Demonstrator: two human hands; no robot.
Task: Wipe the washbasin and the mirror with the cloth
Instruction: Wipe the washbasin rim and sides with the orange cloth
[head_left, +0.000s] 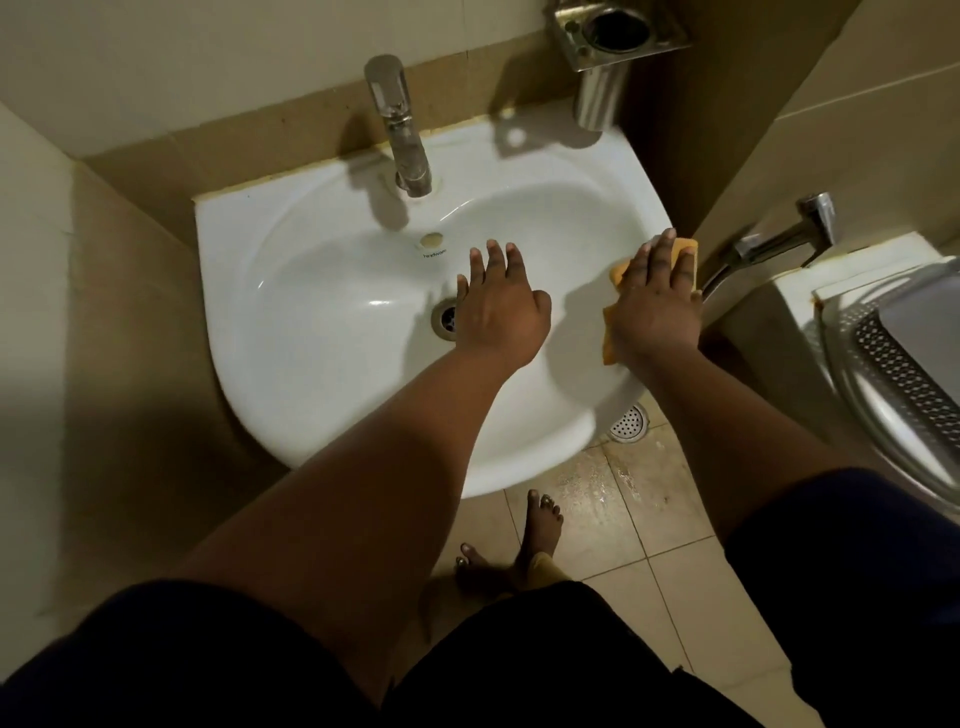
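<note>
A white washbasin (322, 312) is fixed to the tiled wall below me, with a drain (447, 319) near its middle. My left hand (501, 312) hovers over the bowl beside the drain, fingers straight and spread, holding nothing. My right hand (657, 301) lies flat with straight fingers on an orange cloth (618, 273), pressing it onto the basin's right rim. Most of the cloth is hidden under the hand. No mirror is in view.
A chrome tap (402, 124) stands at the back of the basin. A metal holder (608, 57) hangs on the wall at the back right. A toilet cistern (852, 291) with a spray fitting (784, 239) is close on the right. My bare feet (540, 530) stand on the tiled floor.
</note>
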